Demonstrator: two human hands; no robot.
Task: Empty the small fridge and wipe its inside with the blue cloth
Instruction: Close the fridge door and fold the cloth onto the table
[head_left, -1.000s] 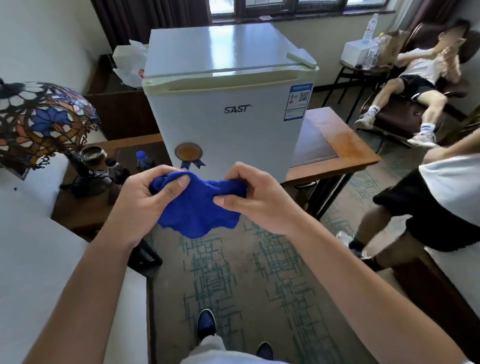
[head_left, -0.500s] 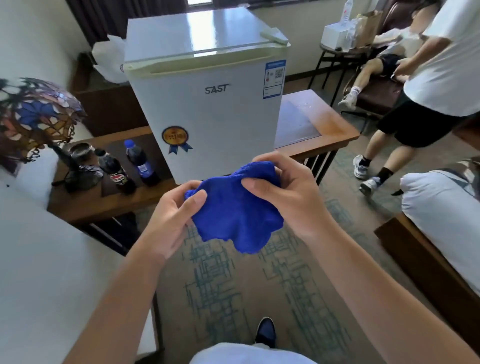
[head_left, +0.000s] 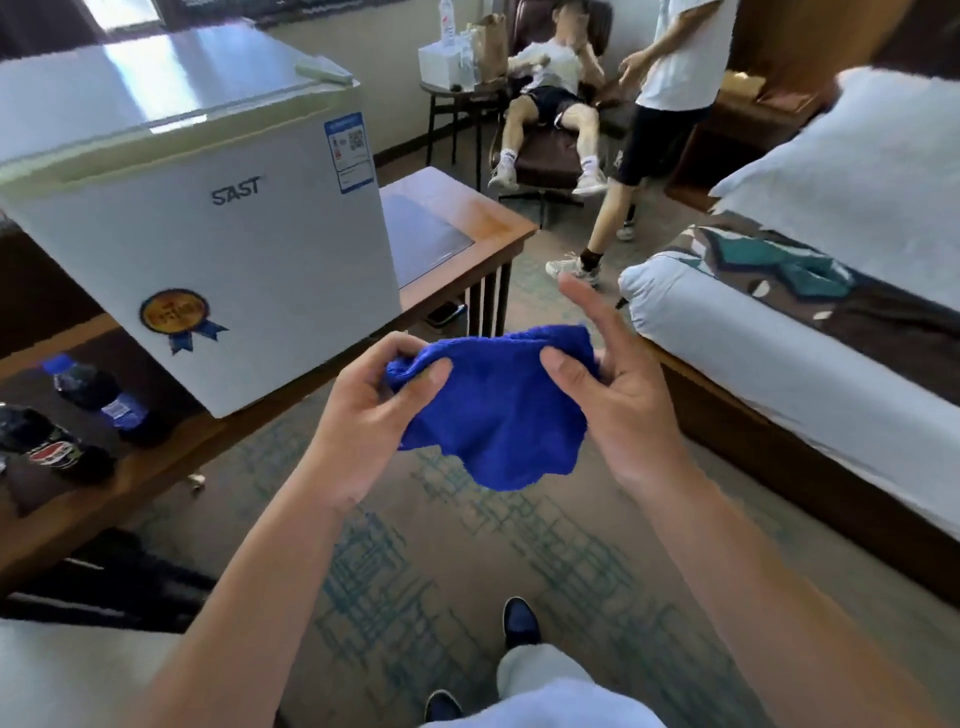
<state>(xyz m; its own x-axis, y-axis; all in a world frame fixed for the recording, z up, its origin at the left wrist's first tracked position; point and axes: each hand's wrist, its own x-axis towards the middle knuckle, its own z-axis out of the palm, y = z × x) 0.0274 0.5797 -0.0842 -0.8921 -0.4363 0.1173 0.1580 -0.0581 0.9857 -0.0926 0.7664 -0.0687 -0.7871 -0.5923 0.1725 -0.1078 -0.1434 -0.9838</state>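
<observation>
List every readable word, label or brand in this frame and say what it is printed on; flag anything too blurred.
"SAST": grey brand lettering on the door of the fridge.
Blue and white sticker, fridge door's upper right corner: a QR code, print too small to read.
Gold rosette sticker, lower on the door: lettering blurred.
Labels on the two bottles on the table: unreadable.

Wooden table (head_left: 467, 218) carries fridge (head_left: 208, 234), seemingly cola bottles (head_left: 104, 402).
</observation>
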